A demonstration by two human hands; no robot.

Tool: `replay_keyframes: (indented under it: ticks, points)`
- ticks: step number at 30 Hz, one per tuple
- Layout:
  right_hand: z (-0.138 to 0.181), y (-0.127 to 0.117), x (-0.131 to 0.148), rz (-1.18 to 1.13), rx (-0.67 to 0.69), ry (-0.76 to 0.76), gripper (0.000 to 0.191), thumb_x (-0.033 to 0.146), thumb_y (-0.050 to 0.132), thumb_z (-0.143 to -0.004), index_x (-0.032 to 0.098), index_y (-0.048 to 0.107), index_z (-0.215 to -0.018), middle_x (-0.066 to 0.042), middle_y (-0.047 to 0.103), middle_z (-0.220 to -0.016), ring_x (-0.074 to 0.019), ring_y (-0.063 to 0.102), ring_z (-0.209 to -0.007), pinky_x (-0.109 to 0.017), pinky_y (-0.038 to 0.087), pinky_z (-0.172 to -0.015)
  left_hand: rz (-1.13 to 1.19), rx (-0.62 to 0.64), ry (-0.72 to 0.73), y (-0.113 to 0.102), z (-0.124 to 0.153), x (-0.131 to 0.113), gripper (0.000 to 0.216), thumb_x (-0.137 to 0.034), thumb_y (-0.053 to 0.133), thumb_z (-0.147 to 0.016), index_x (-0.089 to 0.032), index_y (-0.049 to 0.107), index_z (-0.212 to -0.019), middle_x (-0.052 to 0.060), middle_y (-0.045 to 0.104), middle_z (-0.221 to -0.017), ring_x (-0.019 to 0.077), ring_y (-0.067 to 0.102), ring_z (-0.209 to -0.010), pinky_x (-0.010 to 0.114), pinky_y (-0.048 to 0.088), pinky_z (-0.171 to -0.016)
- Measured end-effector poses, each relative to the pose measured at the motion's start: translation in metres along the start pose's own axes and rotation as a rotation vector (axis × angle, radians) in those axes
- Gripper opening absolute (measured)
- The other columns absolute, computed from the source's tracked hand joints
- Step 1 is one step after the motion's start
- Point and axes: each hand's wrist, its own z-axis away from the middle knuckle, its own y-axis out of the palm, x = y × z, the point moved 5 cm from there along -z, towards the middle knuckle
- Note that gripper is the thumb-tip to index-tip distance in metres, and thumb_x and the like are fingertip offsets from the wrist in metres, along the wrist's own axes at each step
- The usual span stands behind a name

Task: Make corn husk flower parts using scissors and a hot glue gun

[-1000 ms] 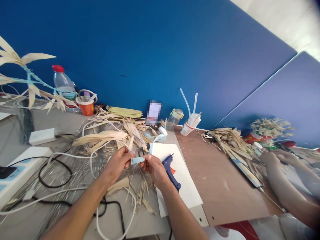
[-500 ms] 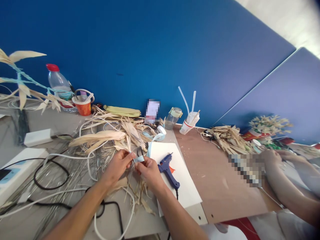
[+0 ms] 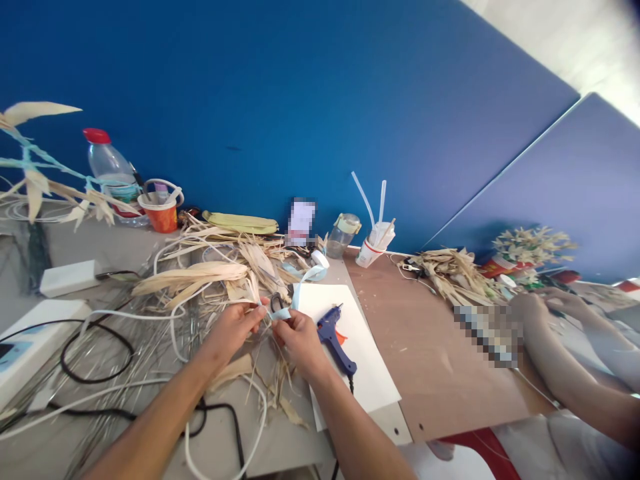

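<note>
Both hands meet over the middle of the desk, fingertips pinched together on one short strip of pale blue ribbon (image 3: 280,314). The left hand (image 3: 231,329) nips its left end between thumb and forefinger; the right hand (image 3: 299,335) clamps the right end the same way. The strip is small and partly covered by the fingers, so its exact shape is hard to make out.

Just beside the right hand lies one blue glue gun (image 3: 334,339) on one white sheet (image 3: 360,360), its cord running off under the forearm. Behind the ribbon, the black handles of one pair of scissors (image 3: 276,301) show; the blades are buried in a heap of dried husk strips (image 3: 220,273), too tangled to count. One roll of blue ribbon (image 3: 316,264) sits further back.

Along the blue wall stand one red-capped bottle (image 3: 107,167), one orange cup (image 3: 161,215), one glass jar (image 3: 344,233) and one paper cup (image 3: 373,248) holding about three sticks. White and black cables (image 3: 100,333) loop at the left.

At the right, a co-worker's two hands (image 3: 545,308) work near a second husk pile (image 3: 450,270); what they hold is partly blurred.
</note>
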Motion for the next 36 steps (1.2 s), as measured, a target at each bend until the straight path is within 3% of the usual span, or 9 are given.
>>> replay_keyframes:
  ticks: [3,8,13,17,20,24,28,36]
  points:
    - [0.0,0.0,-0.002,0.008,0.035,0.018,0.016,0.025,0.058,-0.067,0.018,0.048,-0.056,0.007,0.042,-0.046,-0.0063,0.032,-0.042,-0.022,0.023,-0.044,-0.02,-0.011,0.013,-0.002,-0.003,0.005,0.037,-0.051,0.063,-0.068,-0.015,0.064,-0.075,-0.004,0.05,-0.05,0.0127,0.043,-0.05,0.026,0.032,-0.053]
    - [-0.001,0.001,-0.005,-0.129,0.144,0.043,0.014,0.027,0.063,-0.065,0.014,0.059,-0.061,0.001,0.057,-0.055,-0.0081,0.043,-0.045,-0.022,0.032,-0.048,-0.087,0.001,0.007,-0.004,-0.003,0.006,0.035,-0.05,0.06,-0.072,-0.018,0.058,-0.062,-0.004,0.049,-0.048,0.0132,0.044,-0.05,0.027,0.034,-0.055]
    - [0.0,0.001,-0.004,-0.366,0.221,0.078,0.014,0.024,0.066,-0.061,0.014,0.068,-0.069,-0.002,0.063,-0.062,-0.0092,0.049,-0.051,-0.022,0.037,-0.053,-0.125,0.017,0.035,-0.001,0.0,-0.004,0.036,-0.052,0.058,-0.072,-0.019,0.056,-0.059,-0.003,0.05,-0.048,0.0138,0.045,-0.05,0.027,0.035,-0.055]
    - [-0.003,-0.004,0.002,-0.487,0.211,0.051,0.018,0.027,0.069,-0.061,0.014,0.07,-0.074,-0.002,0.064,-0.066,-0.0095,0.051,-0.053,-0.021,0.038,-0.054,-0.118,-0.057,0.028,-0.008,0.0,-0.005,0.035,-0.052,0.056,-0.073,-0.019,0.055,-0.062,-0.004,0.05,-0.047,0.0134,0.044,-0.049,0.027,0.035,-0.054]
    - [-0.005,-0.008,0.0,-0.471,0.155,0.049,0.025,0.037,0.07,-0.067,0.014,0.069,-0.076,-0.004,0.067,-0.071,-0.0096,0.052,-0.052,-0.022,0.038,-0.052,-0.087,-0.052,0.037,-0.01,-0.003,-0.003,0.035,-0.052,0.056,-0.074,-0.019,0.055,-0.063,-0.004,0.049,-0.047,0.0132,0.044,-0.048,0.027,0.034,-0.053]
    - [-0.004,0.002,-0.01,-0.33,0.206,0.098,0.042,0.055,0.064,-0.071,0.013,0.066,-0.068,-0.004,0.063,-0.061,-0.0099,0.049,-0.048,-0.023,0.037,-0.049,-0.127,-0.014,0.039,-0.008,-0.003,-0.002,0.036,-0.051,0.055,-0.075,-0.019,0.054,-0.061,-0.004,0.049,-0.048,0.013,0.044,-0.048,0.027,0.034,-0.054]
    - [-0.005,0.001,-0.014,-0.21,0.081,0.071,0.032,0.044,0.071,-0.065,0.015,0.06,-0.06,0.003,0.055,-0.049,-0.0075,0.042,-0.043,-0.021,0.03,-0.047,-0.143,0.048,0.017,-0.001,0.0,-0.004,0.038,-0.055,0.057,-0.072,-0.018,0.056,-0.063,-0.004,0.05,-0.048,0.0139,0.046,-0.05,0.027,0.035,-0.055]
    - [-0.011,-0.017,-0.01,-0.275,-0.129,0.012,0.024,0.037,0.069,-0.064,0.017,0.056,-0.06,0.006,0.049,-0.045,-0.0064,0.037,-0.041,-0.022,0.025,-0.045,-0.059,0.11,-0.05,0.001,0.001,0.003,0.04,-0.055,0.058,-0.073,-0.015,0.064,-0.072,-0.003,0.052,-0.046,0.0126,0.045,-0.046,0.026,0.033,-0.052]
